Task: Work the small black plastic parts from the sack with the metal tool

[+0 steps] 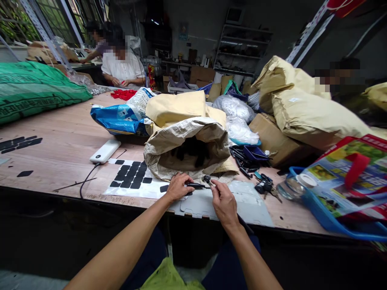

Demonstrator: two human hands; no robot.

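Note:
My left hand (179, 186) is closed around a slim black rod-shaped piece (197, 185) that points to the right. Close to its tip, my right hand (224, 201) pinches a small pale thing, too small to name. A small round black part (207, 178) sits just beyond the rod's tip. Both hands are over a grey flat sheet (199, 206) at the table's front edge. Right behind them a paper-lined sack (163, 161) lies with its mouth facing me, dark pieces inside. Left of my left hand, black rounded pads (131, 174) lie in rows on white backing.
A white power bank (105, 151) with a cable lies left, near a blue bag (117, 117). Right are black parts (242, 159), keys (274, 193), a jar (290, 188) and a blue tray (329, 223). Co-workers (122, 68) sit across the table.

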